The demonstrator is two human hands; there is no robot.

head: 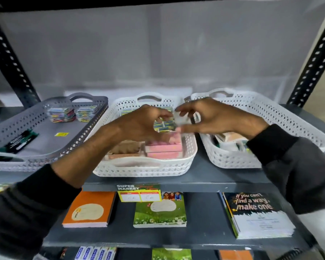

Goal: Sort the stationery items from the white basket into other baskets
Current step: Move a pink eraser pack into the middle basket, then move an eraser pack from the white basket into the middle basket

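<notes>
Three baskets stand side by side on a dark shelf. The middle white basket (144, 170) holds pink packs (164, 149), brown packs (125, 150) and small green-yellow boxes (165, 125). My left hand (141, 122) hovers over its middle, fingers curled around those small boxes. My right hand (214, 117) reaches in from the right and pinches a small pale pack (179, 119) above the same basket; motion blur hides its details. The right white basket (270, 117) has mixed items (231, 141) in its near corner. The grey basket (45, 147) on the left holds colourful packets (62, 114) and pens (17, 141).
Black perforated uprights (9, 61) frame the shelf on both sides. A lower shelf carries an orange notebook (90, 209), a green notebook (159, 211), a dark-covered notebook (255, 214) and a yellow price tag (139, 193) on the shelf edge.
</notes>
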